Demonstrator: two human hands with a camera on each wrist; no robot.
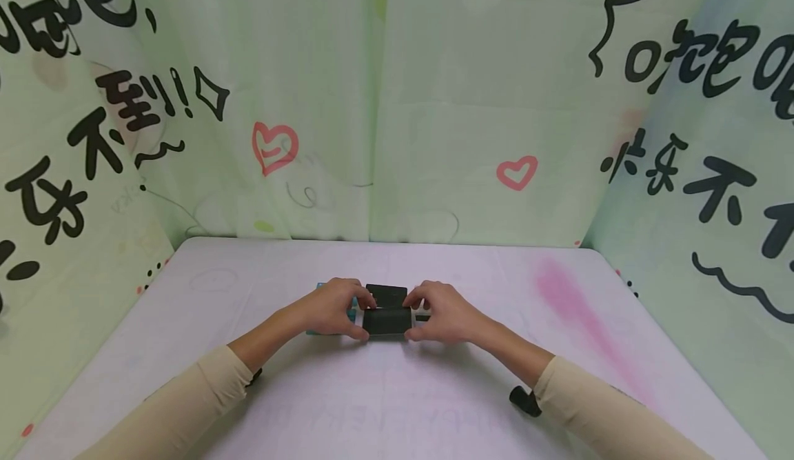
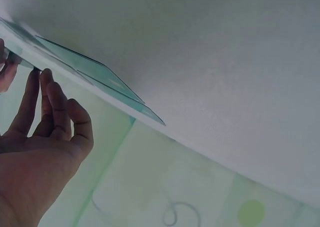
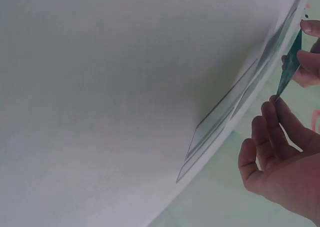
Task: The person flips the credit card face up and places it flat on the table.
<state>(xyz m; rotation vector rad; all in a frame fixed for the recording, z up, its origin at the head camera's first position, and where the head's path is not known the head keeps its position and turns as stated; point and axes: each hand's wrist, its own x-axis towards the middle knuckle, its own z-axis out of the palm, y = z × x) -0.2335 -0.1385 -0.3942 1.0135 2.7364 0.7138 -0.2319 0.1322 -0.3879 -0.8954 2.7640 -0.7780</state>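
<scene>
Two hands (image 1: 338, 308) (image 1: 445, 313) | one dark card (image 1: 387, 321) gripped | several tabletop cards (image 1: 387, 295), count unclear

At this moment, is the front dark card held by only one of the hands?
No, in the head view the left hand and the right hand pinch the front dark card at opposite ends.

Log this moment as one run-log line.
left hand: holds raised card, left edge; right hand: holds raised card, right edge; other cards: lower, on table
</scene>
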